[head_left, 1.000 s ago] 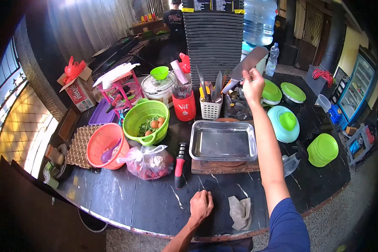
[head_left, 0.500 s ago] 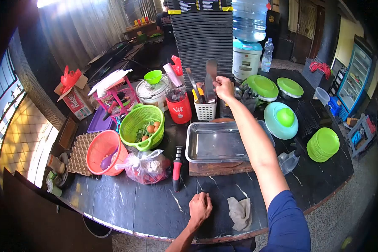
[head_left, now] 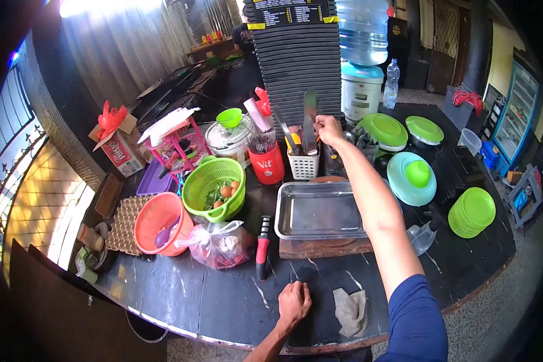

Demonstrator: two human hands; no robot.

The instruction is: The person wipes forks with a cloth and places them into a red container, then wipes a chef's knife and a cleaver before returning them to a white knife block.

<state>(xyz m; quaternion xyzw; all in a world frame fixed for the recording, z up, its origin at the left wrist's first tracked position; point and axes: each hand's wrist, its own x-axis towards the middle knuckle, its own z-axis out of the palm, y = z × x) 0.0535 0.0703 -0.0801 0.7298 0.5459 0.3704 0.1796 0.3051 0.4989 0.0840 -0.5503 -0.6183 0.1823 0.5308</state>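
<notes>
My right hand (head_left: 329,129) reaches far across the counter, its fingers closed at the edge of a broad flat metal blade (head_left: 309,134). That blade stands upright over a white perforated utensil holder (head_left: 303,166), where a narrower blade (head_left: 284,128) leans to the left. To the holder's left is a red cup (head_left: 266,167) full of forks. My left hand (head_left: 294,302) rests in a loose fist on the near counter. A grey cloth (head_left: 350,312) lies to its right, and a knife sharpener (head_left: 262,248) with a red and black handle lies beyond it.
A clear rectangular tray (head_left: 320,211) sits on a wooden board (head_left: 320,248) under my right forearm. Left are a green colander (head_left: 206,181) with eggs and greens, a pink basket (head_left: 152,208) and a plastic bag (head_left: 223,246). Green plates (head_left: 472,211) are stacked at right.
The whole view has shifted slightly, so things sit a little lower and farther right. The broad blade has turned slightly in my right hand. My left fist stays on the counter.
</notes>
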